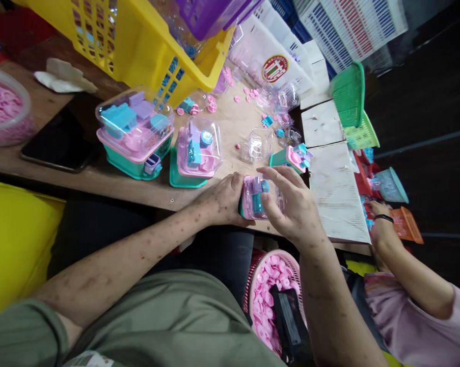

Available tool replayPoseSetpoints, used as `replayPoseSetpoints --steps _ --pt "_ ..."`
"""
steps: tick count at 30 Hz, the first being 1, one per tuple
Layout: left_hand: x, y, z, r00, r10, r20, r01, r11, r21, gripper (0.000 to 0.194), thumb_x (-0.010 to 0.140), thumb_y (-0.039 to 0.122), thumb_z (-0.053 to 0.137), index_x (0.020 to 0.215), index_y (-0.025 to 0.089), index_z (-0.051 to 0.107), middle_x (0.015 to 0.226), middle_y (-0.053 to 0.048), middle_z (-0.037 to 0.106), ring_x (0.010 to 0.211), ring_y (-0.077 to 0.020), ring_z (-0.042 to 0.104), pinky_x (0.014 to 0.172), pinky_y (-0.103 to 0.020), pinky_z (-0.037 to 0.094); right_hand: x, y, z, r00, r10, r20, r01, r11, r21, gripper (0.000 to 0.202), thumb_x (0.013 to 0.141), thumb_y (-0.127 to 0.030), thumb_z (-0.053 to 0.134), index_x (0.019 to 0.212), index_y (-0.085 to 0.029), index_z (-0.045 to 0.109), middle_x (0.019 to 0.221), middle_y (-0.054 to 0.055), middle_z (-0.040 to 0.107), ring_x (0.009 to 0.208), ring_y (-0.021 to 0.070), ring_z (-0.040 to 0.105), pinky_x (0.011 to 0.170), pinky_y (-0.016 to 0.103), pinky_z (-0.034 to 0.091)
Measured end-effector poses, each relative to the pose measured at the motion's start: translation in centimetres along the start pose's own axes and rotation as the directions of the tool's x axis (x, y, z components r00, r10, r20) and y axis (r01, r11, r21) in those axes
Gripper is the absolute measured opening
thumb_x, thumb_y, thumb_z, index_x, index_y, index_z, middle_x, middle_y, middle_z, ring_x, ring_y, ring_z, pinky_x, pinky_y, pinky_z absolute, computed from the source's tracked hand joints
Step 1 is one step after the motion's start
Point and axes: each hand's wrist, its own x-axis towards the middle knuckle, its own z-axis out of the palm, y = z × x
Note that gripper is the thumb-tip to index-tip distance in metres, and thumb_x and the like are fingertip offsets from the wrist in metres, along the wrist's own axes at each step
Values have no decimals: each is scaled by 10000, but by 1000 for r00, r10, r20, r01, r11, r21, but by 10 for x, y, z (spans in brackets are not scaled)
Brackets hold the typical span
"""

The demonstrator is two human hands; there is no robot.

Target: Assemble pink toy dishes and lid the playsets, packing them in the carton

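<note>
Over there a yellow basket point(138, 48) looms behind two boxes, the wide box point(136, 135) and the narrower box point(199, 153), with a dark phone point(57, 137) to their left. Pink pieces point(252, 94) lie strewn across the wooden table point(230, 122). At the front edge sits a small box point(257, 198), glossy clear plastic domed over pink and teal, corners rounded. The left hand point(227, 199) curls snugly round its side; the right hand point(294, 204) arches over the lid, thumb and fingers parted.
</note>
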Motion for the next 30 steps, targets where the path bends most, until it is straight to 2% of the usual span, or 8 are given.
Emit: replayPoseSetpoints --steps 5,9,11,21,24,26,28,30 --pt "2 2 3 1000 5 6 -5 999 50 1021 581 456 1073 1378 198 490 1360 -203 669 1316 -486 688 1123 -668 581 -5 6 -2 993 86 79 -93 992 82 417 1085 -351 574 1489 -266 638 1403 115 727 1310 333 712 1151 542 587" --pt "2 5 1 1000 0 12 -1 997 80 994 618 456 1063 1372 192 472 1363 -196 672 1314 -461 690 1105 -636 599 -6 1 2 982 161 101 -174 975 136 431 1123 -370 509 1531 -248 584 1512 129 655 1426 344 632 1260 569 481" --pt "2 7 -1 999 -14 31 11 995 96 993 641 449 1054 1386 175 457 1375 -209 667 1319 -458 688 1111 -629 596 -4 -2 5 977 178 114 -193 971 141 422 1127 -380 509 1518 -241 587 1518 133 645 1429 344 623 1261 566 468" --pt "1 6 1 1000 12 20 -14 995 102 1035 686 520 1035 1446 173 424 1371 -203 670 1304 -454 700 1105 -610 596 2 -3 13 992 117 57 -122 987 107 400 1145 -390 524 1486 -233 661 1401 148 708 1312 339 680 1152 547 562" --pt "0 3 2 1000 17 2 -17 995 94 1073 681 521 1035 1480 165 414 1414 -217 660 1346 -464 683 1161 -629 569 0 -3 9 991 85 101 -94 991 96 523 1142 -439 573 1636 -267 575 1484 155 661 1403 359 643 1220 594 542" --pt "-1 5 1 1000 4 9 -5 996 94 1046 689 556 1019 1466 166 436 1400 -216 664 1330 -471 687 1166 -654 564 -3 0 1 984 54 171 -66 996 65 762 1075 -521 721 1753 -310 443 1598 166 567 1522 395 561 1261 627 529" --pt "-2 9 -1 999 -32 28 29 995 101 997 699 575 1004 1435 167 471 1351 -209 680 1273 -471 707 1131 -667 587 -8 5 -10 966 28 258 -42 998 49 952 1004 -542 840 1801 -354 354 1698 165 464 1611 408 486 1263 606 554" --pt "-3 12 -1 997 -70 34 67 994 87 997 694 572 1008 1443 169 488 1338 -207 688 1233 -466 725 1095 -664 615 -10 13 -18 950 2 312 -16 999 40 960 991 -523 871 1796 -389 365 1731 149 449 1621 392 500 1239 553 596"
